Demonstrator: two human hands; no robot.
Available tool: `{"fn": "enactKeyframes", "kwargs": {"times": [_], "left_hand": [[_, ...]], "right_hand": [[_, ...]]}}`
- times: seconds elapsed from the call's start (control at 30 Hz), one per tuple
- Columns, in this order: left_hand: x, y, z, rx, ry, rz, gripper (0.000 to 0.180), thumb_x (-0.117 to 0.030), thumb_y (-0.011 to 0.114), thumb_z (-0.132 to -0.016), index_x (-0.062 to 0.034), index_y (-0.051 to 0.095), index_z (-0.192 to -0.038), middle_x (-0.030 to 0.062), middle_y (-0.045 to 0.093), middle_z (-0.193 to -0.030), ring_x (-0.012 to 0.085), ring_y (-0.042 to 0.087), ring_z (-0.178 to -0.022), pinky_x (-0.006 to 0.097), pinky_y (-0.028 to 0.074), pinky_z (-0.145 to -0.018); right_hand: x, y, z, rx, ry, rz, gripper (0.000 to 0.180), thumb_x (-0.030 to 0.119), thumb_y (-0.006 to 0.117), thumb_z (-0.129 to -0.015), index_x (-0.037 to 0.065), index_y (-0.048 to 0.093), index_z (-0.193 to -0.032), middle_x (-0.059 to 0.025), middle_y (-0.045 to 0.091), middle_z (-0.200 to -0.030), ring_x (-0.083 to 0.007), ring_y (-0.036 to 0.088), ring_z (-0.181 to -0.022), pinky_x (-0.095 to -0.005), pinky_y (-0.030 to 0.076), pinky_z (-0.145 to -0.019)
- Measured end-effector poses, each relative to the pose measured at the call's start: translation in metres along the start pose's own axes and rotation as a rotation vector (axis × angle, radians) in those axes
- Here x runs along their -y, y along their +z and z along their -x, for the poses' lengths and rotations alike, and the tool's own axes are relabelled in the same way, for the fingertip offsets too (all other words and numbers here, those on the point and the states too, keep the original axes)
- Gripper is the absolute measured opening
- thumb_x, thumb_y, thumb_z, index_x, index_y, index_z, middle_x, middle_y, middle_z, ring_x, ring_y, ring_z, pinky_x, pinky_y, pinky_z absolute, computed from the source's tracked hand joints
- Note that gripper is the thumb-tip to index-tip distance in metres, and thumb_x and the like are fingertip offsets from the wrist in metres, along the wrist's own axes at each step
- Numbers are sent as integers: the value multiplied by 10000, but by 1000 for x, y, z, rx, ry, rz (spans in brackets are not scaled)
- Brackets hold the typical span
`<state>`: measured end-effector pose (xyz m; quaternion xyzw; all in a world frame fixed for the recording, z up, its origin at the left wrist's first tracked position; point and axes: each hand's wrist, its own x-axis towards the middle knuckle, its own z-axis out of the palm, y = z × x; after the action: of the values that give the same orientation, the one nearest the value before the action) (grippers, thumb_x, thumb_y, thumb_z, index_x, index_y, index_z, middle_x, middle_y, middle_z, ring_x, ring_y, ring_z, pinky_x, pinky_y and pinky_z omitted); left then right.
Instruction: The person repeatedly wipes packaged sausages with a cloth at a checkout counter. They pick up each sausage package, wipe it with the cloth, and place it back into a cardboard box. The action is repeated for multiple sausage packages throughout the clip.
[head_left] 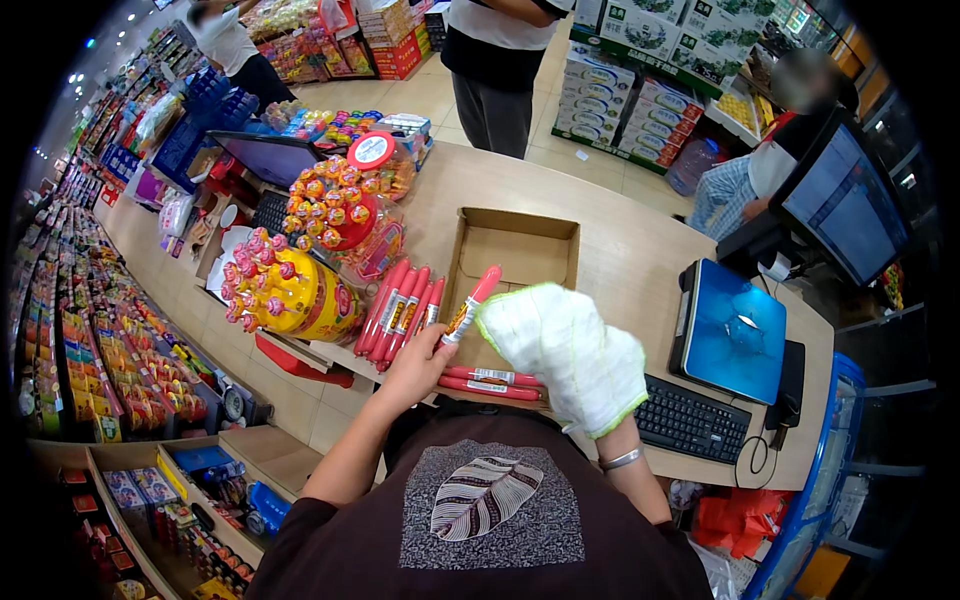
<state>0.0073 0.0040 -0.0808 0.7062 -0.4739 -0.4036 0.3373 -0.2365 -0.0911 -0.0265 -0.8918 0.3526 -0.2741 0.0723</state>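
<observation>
My left hand (418,364) is closed around a red wrapped sausage (484,287), which points up and away over an open cardboard box (520,237). A white cloth (572,350) with a green edge covers my right hand (618,442) down to the wrist and hides its fingers. The cloth's left edge is close to the sausage. Several more red sausages (388,312) lie side by side to the left of the box. Two others (490,383) lie crosswise at the box's near end, below the cloth.
Lollipop tubs (312,300) stand at the counter's left edge, near a monitor (268,155). On the right are a blue-topped device (735,325), a keyboard (690,420) and another monitor (843,195). One person (500,70) stands across the counter (625,225); another person (770,165) sits at right.
</observation>
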Motion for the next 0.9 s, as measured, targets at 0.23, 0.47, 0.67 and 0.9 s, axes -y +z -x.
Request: {"fn": "enactKeyframes", "kwargs": {"times": [0.23,0.47,0.67,0.9], "left_hand": [[-40,14,24,175,10,778,270,-197,482,-972,-19,482,-1175,45,570,-926,114,577,-762,243,479,-692],[-52,57,33,222,231,381,262,-164,488,-940,-17,506,-1155,41,582,-874,115,565,-691,259,472,-627],[-56,52,38,404,36,305,189,-170,468,-939,4,520,-990,52,556,-706,133,538,-632,291,447,-583],[-60,47,38,616,-26,697,317,-298,404,-990,2,497,-941,53,486,-627,144,470,-546,271,408,-536]], "right_hand": [[-3,6,-8,-126,288,-598,311,182,520,-955,43,461,-1227,-77,572,-1055,-172,589,-894,-334,501,-800],[56,25,-11,-191,831,-1706,283,163,545,-951,50,472,-1200,-56,599,-984,-141,606,-830,-303,527,-747],[45,37,1,-145,949,-1843,314,283,554,-953,48,482,-1148,-56,591,-1015,-153,593,-917,-319,511,-803],[34,27,-7,-217,960,-1864,464,450,495,-949,7,543,-1077,-85,619,-960,-170,616,-861,-328,520,-777]]}}
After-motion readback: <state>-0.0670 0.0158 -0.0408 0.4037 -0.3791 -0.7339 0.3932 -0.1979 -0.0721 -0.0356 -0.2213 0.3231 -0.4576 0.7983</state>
